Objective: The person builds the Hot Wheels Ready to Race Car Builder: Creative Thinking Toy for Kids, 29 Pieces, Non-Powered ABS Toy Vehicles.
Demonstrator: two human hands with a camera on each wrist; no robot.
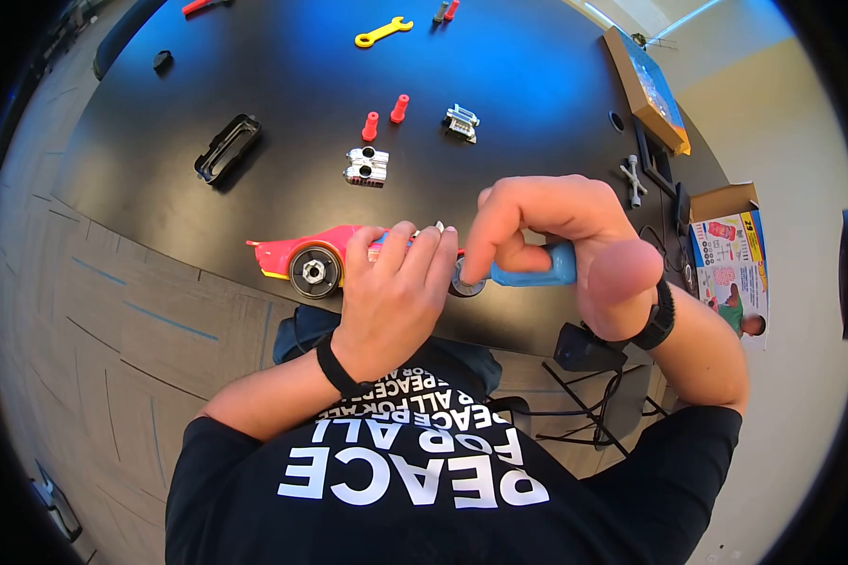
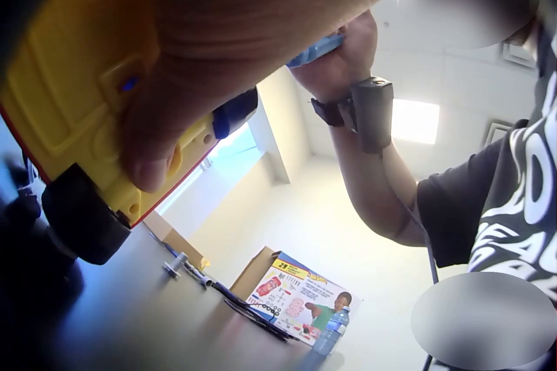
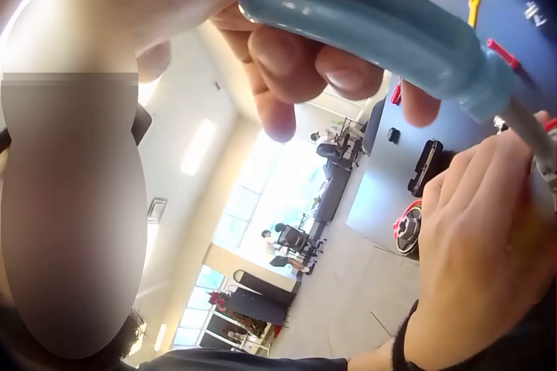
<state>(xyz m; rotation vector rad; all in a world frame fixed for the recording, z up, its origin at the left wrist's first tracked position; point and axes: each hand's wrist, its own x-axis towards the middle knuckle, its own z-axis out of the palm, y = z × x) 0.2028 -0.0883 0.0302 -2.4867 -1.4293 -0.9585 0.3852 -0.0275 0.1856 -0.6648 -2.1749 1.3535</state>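
A red toy car (image 1: 287, 247) with black wheels is held near the table's front edge. My left hand (image 1: 391, 297) grips it from above. The left wrist view shows the thumb of that hand (image 2: 218, 49) pressed on the car's yellow underside (image 2: 61, 66). To the right, my right hand (image 1: 570, 231) has its fingers curled round a blue tool handle (image 1: 542, 267). In the right wrist view, a metal shaft (image 3: 529, 130) runs from the blue handle (image 3: 374, 27) towards the car, beside my left hand (image 3: 479, 227). The shaft's tip cannot be made out.
Beyond the car lie a silver engine-like part (image 1: 366, 167), two red pegs (image 1: 371, 126), another silver part (image 1: 462, 122) and a black tray (image 1: 228, 151). A yellow wrench (image 1: 383, 32) lies farther back. At the right are a grey cross-shaped piece (image 1: 634, 181) and a printed box (image 1: 730, 250).
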